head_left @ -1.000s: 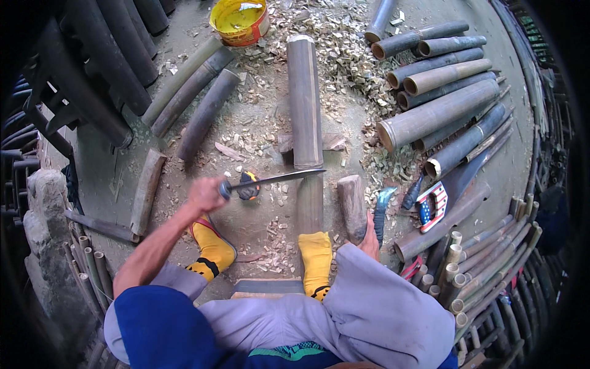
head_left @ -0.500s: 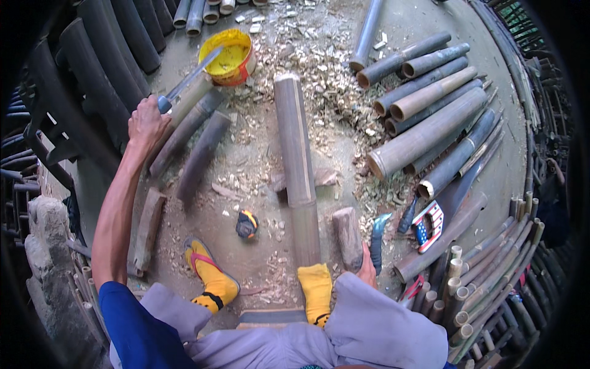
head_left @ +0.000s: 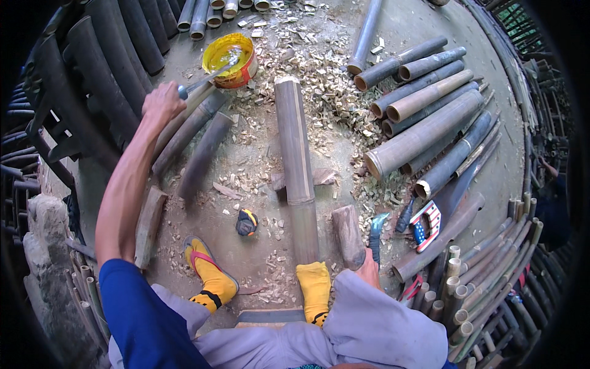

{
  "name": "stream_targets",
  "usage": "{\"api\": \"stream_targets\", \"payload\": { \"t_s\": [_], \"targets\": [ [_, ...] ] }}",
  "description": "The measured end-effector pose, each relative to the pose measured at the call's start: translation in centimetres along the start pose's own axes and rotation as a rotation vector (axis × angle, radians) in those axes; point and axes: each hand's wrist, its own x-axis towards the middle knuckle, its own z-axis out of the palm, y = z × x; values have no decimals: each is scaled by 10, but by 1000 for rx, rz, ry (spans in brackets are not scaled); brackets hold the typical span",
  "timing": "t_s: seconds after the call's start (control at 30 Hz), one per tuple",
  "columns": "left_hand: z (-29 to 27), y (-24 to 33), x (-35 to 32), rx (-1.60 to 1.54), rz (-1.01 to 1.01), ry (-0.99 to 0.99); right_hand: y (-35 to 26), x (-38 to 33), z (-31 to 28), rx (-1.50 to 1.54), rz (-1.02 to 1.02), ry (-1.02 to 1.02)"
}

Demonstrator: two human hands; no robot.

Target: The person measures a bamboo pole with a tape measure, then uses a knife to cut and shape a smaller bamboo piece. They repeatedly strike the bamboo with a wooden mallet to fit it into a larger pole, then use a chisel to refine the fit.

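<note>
My left hand (head_left: 163, 104) is closed round the blue handle of a long metal-bladed tool (head_left: 208, 79). The blade's tip is in a yellow bucket (head_left: 247, 75) with a red band, where the liquid looks splashed up. My right hand (head_left: 369, 270) is beside my knee, at the lower end of a thick wooden block (head_left: 348, 237), and appears to grip it; the knee hides most of its fingers. Between my legs a thick bamboo length (head_left: 296, 138) points away from me, its middle resting over a short wooden piece (head_left: 324, 177). My yellow-socked foot (head_left: 314, 288) presses its near end.
A tape measure (head_left: 247, 222) lies left of the bamboo. Right of the block are a dark-handled blade (head_left: 377, 237) and a handsaw (head_left: 426, 226). Cut bamboo tubes (head_left: 424, 133) lie at the right, among wood chips (head_left: 335, 92). Curved dark pieces (head_left: 101, 74) stand at the left.
My left hand has moved slightly right and away from me, and the tool's tip has dipped into the bucket, stirring up the liquid. My right hand stays by the wooden block.
</note>
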Motion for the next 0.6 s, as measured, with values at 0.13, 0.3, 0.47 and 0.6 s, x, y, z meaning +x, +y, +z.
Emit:
{"api": "stream_targets", "payload": {
  "t_s": [0.13,0.3,0.47,0.6],
  "targets": [
    [30,-12,-90,-287,64,173,-3,-9,5,47,-163,78],
    [73,13,-206,-622,412,92,-20,-8,0,113,-315,145],
    [116,34,-284,-435,545,-147,-32,-11,0,138,-369,156],
    [129,35,-299,-388,566,-145,-25,-13,10,169,-308,133]
  ]
}}
